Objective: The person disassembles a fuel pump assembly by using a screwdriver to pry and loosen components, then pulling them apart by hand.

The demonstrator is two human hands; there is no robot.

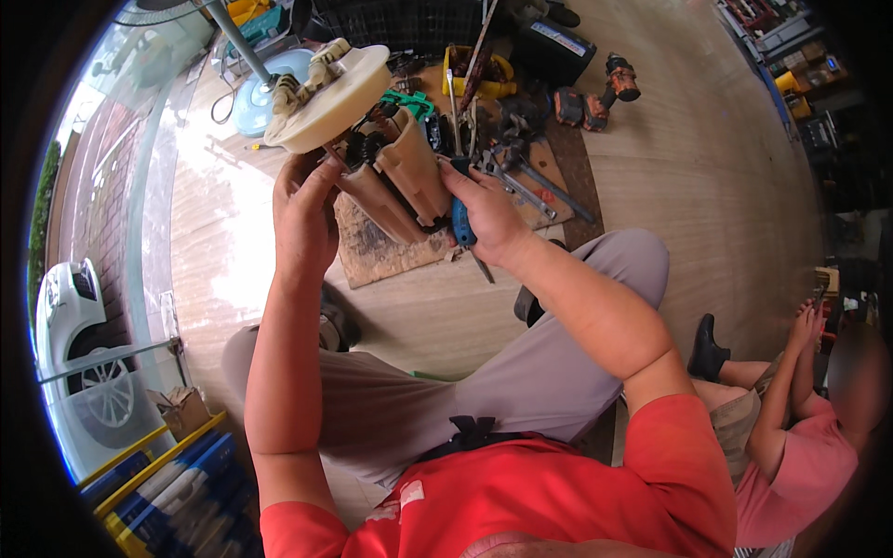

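A fuel pump module (402, 177) is held up in front of me, tilted. It has a round cream flange (344, 93) with pipe fittings on top and a cream plastic body below, with dark parts between its halves. My left hand (307, 219) grips it from the left, fingers just under the flange. On the other side, my right hand (490, 216) closes round the blue handle of a screwdriver (462, 219), whose shaft seems to point away from me. The right fingertips are against the module's body or very near it; the exact contact is hidden.
A stained board (377, 256) on the floor carries wrenches (526, 191) and other tools. Beyond lie a cordless drill (619, 79), a black box (553, 51) and a yellow container (479, 70). A fan's stand (242, 42) rises behind the flange. Another person (791, 446) sits at right.
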